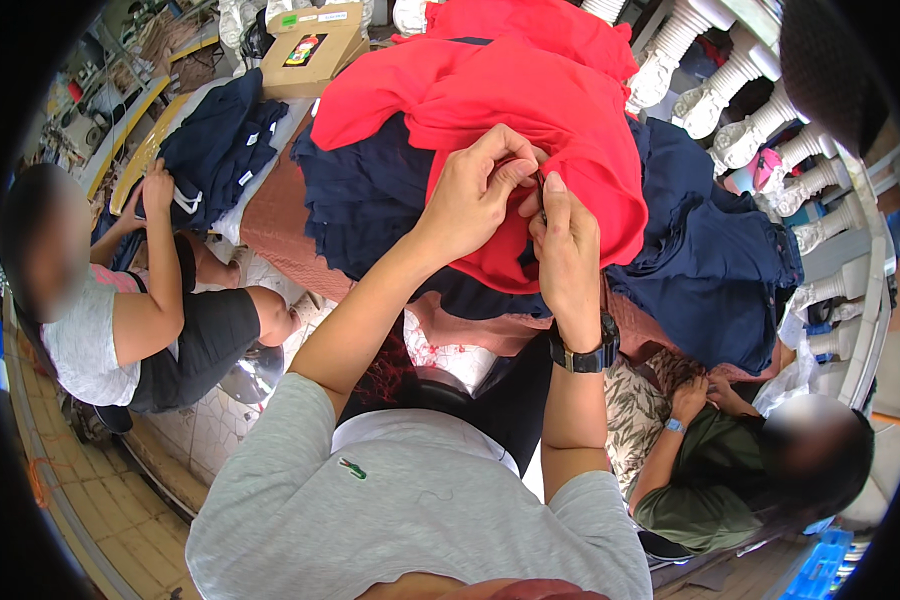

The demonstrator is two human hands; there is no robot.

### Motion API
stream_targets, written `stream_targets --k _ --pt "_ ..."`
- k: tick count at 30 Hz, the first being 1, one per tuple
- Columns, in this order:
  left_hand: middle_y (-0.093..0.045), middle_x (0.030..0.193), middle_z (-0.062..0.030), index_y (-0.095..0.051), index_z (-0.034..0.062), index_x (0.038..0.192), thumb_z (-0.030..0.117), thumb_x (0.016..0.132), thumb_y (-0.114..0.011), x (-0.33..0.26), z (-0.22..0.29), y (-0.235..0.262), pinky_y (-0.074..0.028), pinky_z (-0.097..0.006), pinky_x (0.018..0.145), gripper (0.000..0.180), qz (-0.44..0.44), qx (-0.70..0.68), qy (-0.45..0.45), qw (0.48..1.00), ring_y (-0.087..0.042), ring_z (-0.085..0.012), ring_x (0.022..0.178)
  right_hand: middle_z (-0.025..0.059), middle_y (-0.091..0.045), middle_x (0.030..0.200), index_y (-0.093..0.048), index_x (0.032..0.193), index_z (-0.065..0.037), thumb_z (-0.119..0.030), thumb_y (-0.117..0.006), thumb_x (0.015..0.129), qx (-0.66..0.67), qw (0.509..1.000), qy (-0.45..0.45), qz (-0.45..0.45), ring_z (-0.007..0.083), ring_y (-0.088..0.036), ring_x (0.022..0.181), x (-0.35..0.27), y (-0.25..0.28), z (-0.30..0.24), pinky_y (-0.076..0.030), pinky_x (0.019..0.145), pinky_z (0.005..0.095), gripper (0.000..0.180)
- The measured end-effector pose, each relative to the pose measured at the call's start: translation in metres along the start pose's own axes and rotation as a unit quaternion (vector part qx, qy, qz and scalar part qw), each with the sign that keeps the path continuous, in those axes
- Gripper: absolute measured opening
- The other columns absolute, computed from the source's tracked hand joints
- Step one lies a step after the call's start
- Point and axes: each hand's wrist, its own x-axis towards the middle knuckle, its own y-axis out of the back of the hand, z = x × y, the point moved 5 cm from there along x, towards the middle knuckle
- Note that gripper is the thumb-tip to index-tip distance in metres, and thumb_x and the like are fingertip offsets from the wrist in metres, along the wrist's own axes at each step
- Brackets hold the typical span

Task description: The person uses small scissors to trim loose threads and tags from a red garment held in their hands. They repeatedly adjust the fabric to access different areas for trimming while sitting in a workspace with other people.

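Note:
A red garment [530,100] lies in front of me, heaped over a stack of dark navy garments [355,200]. My left hand [478,190] is closed, its thumb and forefinger pinching the red cloth near its edge. Right beside it, my right hand [565,235] is closed around a thin dark tool [543,192], mostly hidden by the fingers; its kind is hard to make out. The tool's tip meets the red cloth between my two hands. A black watch sits on my right wrist.
More navy garments [705,250] spread to the right over a brownish cloth [290,235]. At the back left stands a cardboard box [312,50]. White balusters [740,140] line the far right. Co-workers sit on both sides, one handling navy clothes [215,150] at the left.

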Motion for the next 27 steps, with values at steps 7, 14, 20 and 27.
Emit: stream_targets --k 7,14,20,27 --pt "-0.068 0.1 -0.0073 -0.058 -0.0023 0.095 0.002 0.1 -0.059 -0.003 0.007 -0.004 -0.052 -0.026 0.086 0.007 -0.004 0.024 -0.016 1.0 -0.063 -0.0105 0.093 0.003 -0.047 0.055 -0.062 0.076 0.002 -0.038 -0.049 0.106 -0.022 0.999 -0.013 0.026 0.01 -0.043 0.054 0.007 0.004 0.004 -0.034 0.051 0.0314 0.052" --pt "-0.067 0.096 -0.0053 -0.06 -0.0029 0.094 -0.004 0.095 -0.062 -0.002 0.002 -0.003 -0.051 -0.026 0.083 0.003 0.0 0.047 -0.061 0.997 -0.062 -0.0097 0.09 -0.0024 -0.048 0.059 -0.058 0.071 -0.002 -0.036 -0.056 0.104 0.052 0.998 -0.035 -0.012 0.0063 -0.043 0.056 0.015 0.007 0.015 -0.033 0.05 0.0274 0.048" --pt "-0.067 0.094 -0.0048 -0.059 -0.0031 0.093 -0.005 0.094 -0.062 -0.003 0.003 -0.004 -0.051 -0.026 0.082 0.004 0.002 0.049 -0.069 0.996 -0.062 -0.0095 0.089 -0.003 -0.049 0.061 -0.058 0.07 -0.003 -0.035 -0.057 0.103 0.071 0.996 -0.047 -0.014 0.0054 -0.043 0.057 0.015 0.008 0.016 -0.033 0.052 0.0256 0.046" --pt "-0.066 0.095 -0.006 -0.059 -0.0027 0.093 -0.005 0.094 -0.062 -0.002 0.001 -0.003 -0.051 -0.026 0.081 0.004 0.001 0.048 -0.073 0.996 -0.062 -0.0107 0.089 -0.0037 -0.048 0.061 -0.057 0.069 -0.003 -0.033 -0.056 0.103 0.08 0.996 -0.04 -0.031 0.0052 -0.042 0.057 0.017 0.007 0.019 -0.032 0.051 0.0258 0.046"
